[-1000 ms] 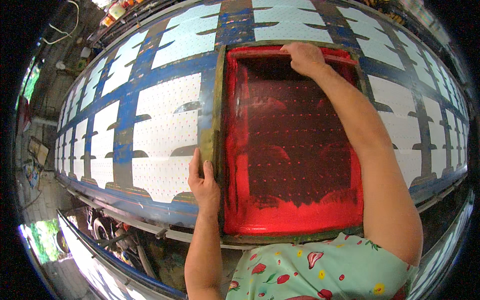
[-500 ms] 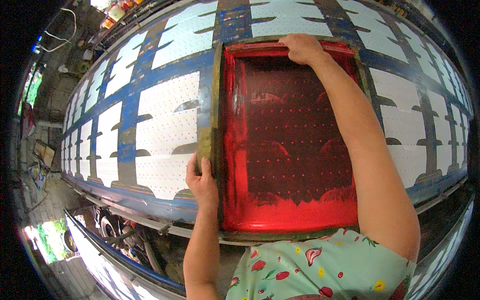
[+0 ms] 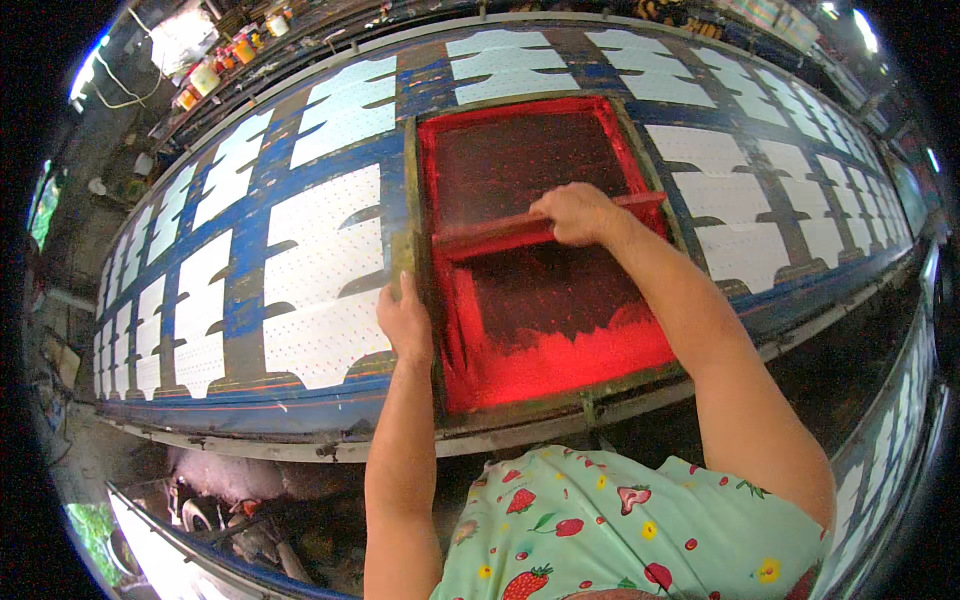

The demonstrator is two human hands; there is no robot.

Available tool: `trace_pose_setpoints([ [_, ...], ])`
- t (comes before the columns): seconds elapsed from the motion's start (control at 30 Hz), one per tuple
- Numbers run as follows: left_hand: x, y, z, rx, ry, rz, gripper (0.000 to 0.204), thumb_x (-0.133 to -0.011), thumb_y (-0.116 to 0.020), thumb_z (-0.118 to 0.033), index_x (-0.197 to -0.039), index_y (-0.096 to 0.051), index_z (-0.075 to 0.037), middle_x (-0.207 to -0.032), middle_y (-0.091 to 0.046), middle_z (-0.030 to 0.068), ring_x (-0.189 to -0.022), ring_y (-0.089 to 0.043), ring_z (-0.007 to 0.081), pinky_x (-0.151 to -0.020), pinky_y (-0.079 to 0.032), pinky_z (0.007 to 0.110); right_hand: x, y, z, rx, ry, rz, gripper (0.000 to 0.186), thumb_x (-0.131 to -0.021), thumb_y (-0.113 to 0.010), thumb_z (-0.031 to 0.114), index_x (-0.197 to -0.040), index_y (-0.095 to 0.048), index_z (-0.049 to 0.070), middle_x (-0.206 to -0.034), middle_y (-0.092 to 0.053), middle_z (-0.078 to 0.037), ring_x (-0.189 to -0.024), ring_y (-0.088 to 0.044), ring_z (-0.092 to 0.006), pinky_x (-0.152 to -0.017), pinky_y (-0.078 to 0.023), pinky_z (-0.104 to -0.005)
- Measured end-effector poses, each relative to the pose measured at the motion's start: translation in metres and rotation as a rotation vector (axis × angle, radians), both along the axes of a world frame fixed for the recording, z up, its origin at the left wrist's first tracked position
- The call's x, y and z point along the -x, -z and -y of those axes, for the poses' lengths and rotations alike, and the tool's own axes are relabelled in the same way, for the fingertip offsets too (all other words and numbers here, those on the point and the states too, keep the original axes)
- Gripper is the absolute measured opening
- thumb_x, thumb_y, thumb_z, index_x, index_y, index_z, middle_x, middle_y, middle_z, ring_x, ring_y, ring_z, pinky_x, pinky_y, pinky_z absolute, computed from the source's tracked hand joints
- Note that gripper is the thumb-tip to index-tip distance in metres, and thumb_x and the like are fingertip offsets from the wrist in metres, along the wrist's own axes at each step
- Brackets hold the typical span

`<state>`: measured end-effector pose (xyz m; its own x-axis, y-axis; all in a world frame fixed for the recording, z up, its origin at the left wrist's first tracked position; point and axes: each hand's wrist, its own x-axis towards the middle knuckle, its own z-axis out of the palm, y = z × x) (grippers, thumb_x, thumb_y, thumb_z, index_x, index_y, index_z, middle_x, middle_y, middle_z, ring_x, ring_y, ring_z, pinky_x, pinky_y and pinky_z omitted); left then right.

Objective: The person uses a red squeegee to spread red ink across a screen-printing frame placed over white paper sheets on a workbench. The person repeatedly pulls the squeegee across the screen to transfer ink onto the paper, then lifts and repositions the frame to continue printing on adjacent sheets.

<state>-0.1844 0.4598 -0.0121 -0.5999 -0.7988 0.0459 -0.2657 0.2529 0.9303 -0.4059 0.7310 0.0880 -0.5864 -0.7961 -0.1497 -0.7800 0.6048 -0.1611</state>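
The right hand (image 3: 580, 214) is wrapped over the red bar (image 3: 490, 235) near its middle, likely for even pressure; the bar spans the frame (image 3: 412, 190) crosswise. At eight o'clock from it, the left hand (image 3: 407, 325) grips the frame's side, presumably bracing it. Red ink (image 3: 560, 370) pools at the frame's six o'clock; white pieces (image 3: 325, 270) lie spaced around on the blue counter (image 3: 243, 300), at nine, twelve and three.

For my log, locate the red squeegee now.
In the head view, the red squeegee spans the framed screen, just right of centre, gripped by the right hand.
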Motion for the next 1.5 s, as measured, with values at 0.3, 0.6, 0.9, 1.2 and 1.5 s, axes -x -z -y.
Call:
trace_pose_setpoints([
  [0.3,0.001,0.001,-0.004,0.057,0.048,-0.096,0.067,-0.095,-0.085,-0.039,-0.14,-0.066,0.007,-0.128,-0.074,0.0283,-0.119,-0.071,0.0427,-0.105,-0.054,0.049,-0.183,0.0,-0.062,-0.026,0.068,0.093,0.041,-0.088,-0.068,0.007,-0.126,-0.079,0.017,-0.108,-0.076,-0.013,-0.108,-0.074,-0.0384,-0.092,-0.06,-0.053],
  [0.6,-0.007,-0.021,-0.014,0.187,-0.007,0.109,0.064,-0.086,-0.087,-0.04,-0.129,-0.072,0.006,-0.12,-0.077,0.0275,-0.115,-0.073,0.0447,-0.101,-0.055,0.053,-0.267,0.021,-0.101,0.228,-0.04,-0.184,0.045,-0.088,-0.081,0.034,-0.129,-0.076,0.015,-0.111,-0.073,-0.009,-0.106,-0.07,-0.0328,-0.092,-0.056,-0.0502],
  [0.9,0.008,0.003,0.006,0.205,-0.018,0.176,0.067,-0.08,-0.091,-0.049,-0.117,-0.079,0.007,-0.111,-0.081,0.0266,-0.103,-0.076,0.042,-0.097,-0.056,0.051,-0.25,0.025,-0.178,0.6,-0.142,-0.05,0.048,-0.09,-0.082,0.043,-0.124,-0.077,0.01,-0.127,-0.074,-0.008,-0.125,-0.067,-0.0301,-0.106,-0.051,-0.0504],
  [1.2,0.012,-0.019,-0.014,0.149,-0.096,0.219,0.051,-0.086,-0.093,-0.036,-0.114,-0.08,0.005,-0.098,-0.079,0.0126,-0.087,-0.071,0.0256,-0.082,-0.055,0.042,-0.159,0.048,-0.303,0.767,0.581,-0.086,0.051,-0.094,-0.082,0.024,-0.141,-0.069,0.008,-0.146,-0.063,-0.017,-0.138,-0.058,-0.0423,-0.122,-0.044,-0.0543],
  [1.5,0.015,-0.007,-0.007,0.0,0.005,0.022,0.037,-0.092,-0.09,-0.027,-0.108,-0.08,0.005,-0.091,-0.075,0.0059,-0.078,-0.066,0.0176,-0.073,-0.051,0.036,-0.112,0.073,-0.299,0.9,0.788,0.567,0.054,-0.098,-0.076,0.028,-0.144,-0.069,0.003,-0.145,-0.069,-0.023,-0.138,-0.063,-0.0392,-0.121,-0.047,-0.0485],
])
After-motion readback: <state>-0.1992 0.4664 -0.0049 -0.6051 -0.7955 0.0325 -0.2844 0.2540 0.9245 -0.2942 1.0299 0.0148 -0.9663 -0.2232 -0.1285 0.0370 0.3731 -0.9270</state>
